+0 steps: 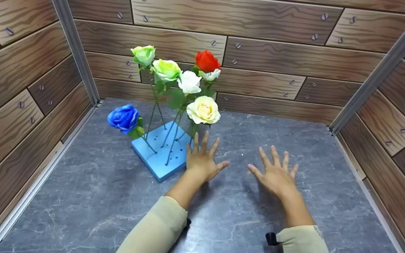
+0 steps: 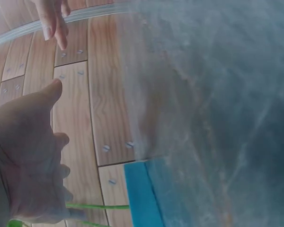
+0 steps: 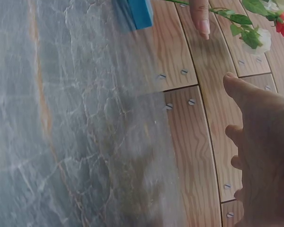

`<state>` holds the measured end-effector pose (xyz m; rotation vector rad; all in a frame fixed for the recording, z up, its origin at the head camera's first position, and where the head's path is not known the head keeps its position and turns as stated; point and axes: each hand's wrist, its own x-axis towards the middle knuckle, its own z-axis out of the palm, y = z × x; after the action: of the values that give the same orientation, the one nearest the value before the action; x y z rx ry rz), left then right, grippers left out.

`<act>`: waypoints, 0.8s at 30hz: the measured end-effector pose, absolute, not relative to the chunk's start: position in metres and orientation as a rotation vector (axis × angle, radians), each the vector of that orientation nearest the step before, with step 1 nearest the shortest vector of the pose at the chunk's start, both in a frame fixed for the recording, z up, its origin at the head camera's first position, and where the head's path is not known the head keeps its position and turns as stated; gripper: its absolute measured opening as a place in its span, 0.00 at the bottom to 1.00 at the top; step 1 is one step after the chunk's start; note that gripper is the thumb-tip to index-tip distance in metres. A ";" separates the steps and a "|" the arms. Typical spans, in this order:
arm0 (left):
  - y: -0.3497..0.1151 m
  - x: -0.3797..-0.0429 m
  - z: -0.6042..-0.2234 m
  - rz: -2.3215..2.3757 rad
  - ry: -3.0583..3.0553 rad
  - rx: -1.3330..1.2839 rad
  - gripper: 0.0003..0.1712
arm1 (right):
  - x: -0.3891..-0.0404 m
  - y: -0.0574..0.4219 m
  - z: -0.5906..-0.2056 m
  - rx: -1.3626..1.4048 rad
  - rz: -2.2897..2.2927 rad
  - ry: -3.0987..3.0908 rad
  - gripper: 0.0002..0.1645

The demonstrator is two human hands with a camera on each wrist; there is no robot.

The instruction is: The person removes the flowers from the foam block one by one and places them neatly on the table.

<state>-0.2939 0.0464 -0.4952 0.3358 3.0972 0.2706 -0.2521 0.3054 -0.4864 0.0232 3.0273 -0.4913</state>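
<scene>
A blue block with holes (image 1: pixel 160 172) holds several artificial roses on thin stems. A blue rose (image 1: pixel 123 118) leans out to the left. Behind stand a pale green rose (image 1: pixel 143 55), a yellow-green rose (image 1: pixel 167 69), a white rose (image 1: pixel 189 82) and a red rose (image 1: pixel 207 61). The cream rose (image 1: pixel 203 110) is above my left hand (image 1: pixel 201 164), whose fingers are spread beside the block's right side; contact with the block cannot be told. Farther right, my right hand (image 1: pixel 276 177) is spread too, holding nothing. Both hands appear raised above the tabletop, palms down.
The grey marbled tabletop (image 1: pixel 83 196) lies between wood-plank walls (image 1: pixel 294 59) at the left, back and right. Metal posts (image 1: pixel 77 52) mark the back corners. Another white rose (image 1: pixel 211 75) sits just under the red one.
</scene>
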 end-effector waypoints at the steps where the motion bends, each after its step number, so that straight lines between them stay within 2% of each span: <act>1: 0.047 -0.294 -0.496 0.268 3.099 0.336 0.54 | -0.252 0.305 -0.487 0.023 -0.494 3.025 0.58; 15: 0.037 -0.284 -0.491 0.292 3.080 0.376 0.54 | -0.250 0.304 -0.481 0.006 -0.501 3.025 0.57; 24: -0.005 -0.259 -0.493 0.582 3.153 0.494 0.45 | -0.251 0.299 -0.480 -0.024 -0.533 3.007 0.57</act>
<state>-0.2585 -0.0049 -0.4930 0.4936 3.1528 0.5817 -0.2508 0.2986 -0.4797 -0.0238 3.0067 -0.5328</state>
